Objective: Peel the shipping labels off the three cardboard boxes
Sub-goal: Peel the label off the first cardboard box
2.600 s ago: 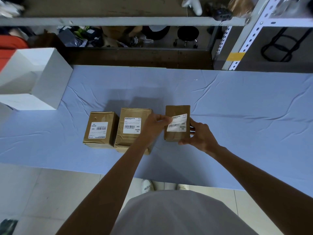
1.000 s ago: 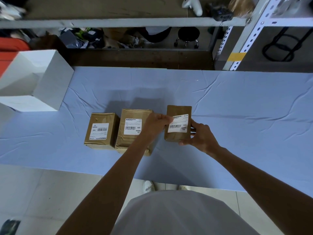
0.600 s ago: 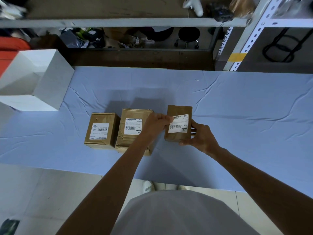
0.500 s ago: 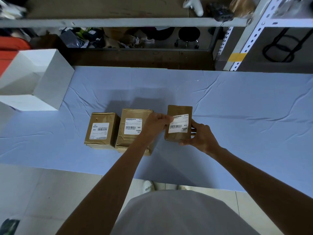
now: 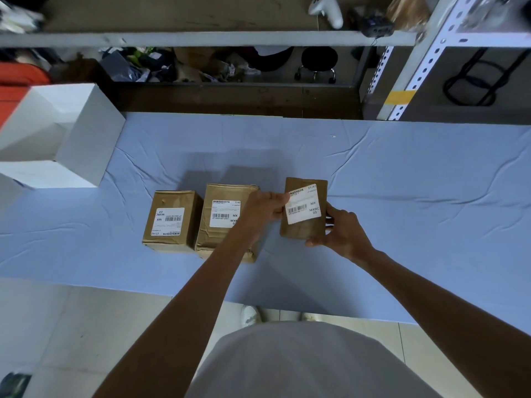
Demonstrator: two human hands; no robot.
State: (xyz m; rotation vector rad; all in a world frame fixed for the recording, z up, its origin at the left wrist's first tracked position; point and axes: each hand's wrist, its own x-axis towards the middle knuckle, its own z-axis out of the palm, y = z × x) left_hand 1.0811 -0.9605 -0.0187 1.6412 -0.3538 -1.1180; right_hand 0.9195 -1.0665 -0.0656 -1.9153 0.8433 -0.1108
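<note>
Three brown cardboard boxes stand in a row on the blue table cloth (image 5: 402,196). The left box (image 5: 172,222) and the middle box (image 5: 227,219) each carry a white label on top. On the right box (image 5: 304,211) lies a white label (image 5: 303,203), slightly askew. My left hand (image 5: 265,209) pinches this label's left edge near its top corner. My right hand (image 5: 342,231) grips the right box at its near right corner and side. My left forearm hides part of the middle box.
A large white box (image 5: 54,136) stands at the table's far left. Behind the table run metal shelves (image 5: 218,38) with clutter, a stool and a white perforated upright. The near table edge lies just in front of me, with tiled floor below.
The right box's label has shifted a little under my left fingers, its left edge lifting and tilting. Both hands have stayed at the right box; the other boxes have not moved.
</note>
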